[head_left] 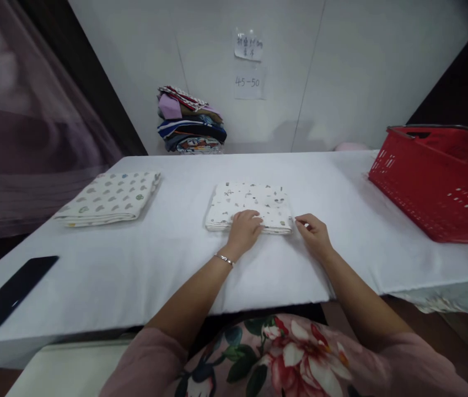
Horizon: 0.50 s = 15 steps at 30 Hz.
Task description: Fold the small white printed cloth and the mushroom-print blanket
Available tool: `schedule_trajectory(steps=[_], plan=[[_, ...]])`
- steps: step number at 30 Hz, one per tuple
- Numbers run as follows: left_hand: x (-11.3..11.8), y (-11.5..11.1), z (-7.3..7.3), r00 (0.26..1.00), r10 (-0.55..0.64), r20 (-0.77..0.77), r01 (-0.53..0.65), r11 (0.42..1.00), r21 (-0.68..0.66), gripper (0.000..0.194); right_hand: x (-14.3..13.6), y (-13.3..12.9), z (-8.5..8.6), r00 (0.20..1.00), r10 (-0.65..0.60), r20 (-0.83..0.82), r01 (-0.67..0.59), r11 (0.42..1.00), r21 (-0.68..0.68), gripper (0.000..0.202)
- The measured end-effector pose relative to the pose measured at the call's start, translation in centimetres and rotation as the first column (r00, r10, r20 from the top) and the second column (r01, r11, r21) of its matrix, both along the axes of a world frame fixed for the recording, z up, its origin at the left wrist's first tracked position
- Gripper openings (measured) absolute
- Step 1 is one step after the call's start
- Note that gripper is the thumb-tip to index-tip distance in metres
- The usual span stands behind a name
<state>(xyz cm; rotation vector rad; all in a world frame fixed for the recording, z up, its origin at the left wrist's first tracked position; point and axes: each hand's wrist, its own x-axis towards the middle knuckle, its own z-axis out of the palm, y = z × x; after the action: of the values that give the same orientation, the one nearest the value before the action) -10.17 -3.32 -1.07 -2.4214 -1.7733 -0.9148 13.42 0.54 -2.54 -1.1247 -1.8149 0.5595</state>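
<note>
A folded white cloth with a small scattered print lies in the middle of the table, its layered edge towards me. My left hand rests on its near edge, fingers curved and laid over the top layer. Just beside the right near corner is my right hand, with thumb and forefinger pinched together. Whether anything thin sits between those fingertips is too small to make out. Further left lies another folded white cloth, printed with rows of grey shapes and a few green ones.
A red plastic basket stands at the right of the white-covered table. A dark flat phone-like slab lies at the left front. Behind the table is a stack of folded fabrics. Paper notes hang on the wall.
</note>
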Motion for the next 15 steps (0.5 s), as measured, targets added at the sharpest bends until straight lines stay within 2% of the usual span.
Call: schedule_trajectory(steps=[2, 4, 9, 15], plan=[[1.6, 0.6, -0.3, 0.996, -0.083, -0.019, 0.083, 0.996, 0.012, 0.015, 0.2, -0.2, -0.1, 0.997, 0.059, 0.055, -0.061, 0.998, 0.031, 0.017], [2.6, 1.0, -0.7, 0.993, -0.118, -0.030, 0.119, 0.993, 0.014, 0.013, 0.3, -0.4, -0.2, 0.987, 0.102, 0.121, -0.107, 0.994, 0.037, 0.016], [3.1, 1.4, -1.6, 0.996, -0.089, -0.027, 0.090, 0.996, 0.015, 0.014, 0.0, -1.0, -0.3, 0.974, 0.088, 0.210, -0.093, 0.996, 0.015, 0.018], [3.0, 1.4, -1.8, 0.997, -0.072, -0.030, 0.073, 0.997, 0.025, 0.014, -0.3, -0.6, -0.4, 0.987, 0.113, 0.115, -0.110, 0.993, -0.030, 0.019]])
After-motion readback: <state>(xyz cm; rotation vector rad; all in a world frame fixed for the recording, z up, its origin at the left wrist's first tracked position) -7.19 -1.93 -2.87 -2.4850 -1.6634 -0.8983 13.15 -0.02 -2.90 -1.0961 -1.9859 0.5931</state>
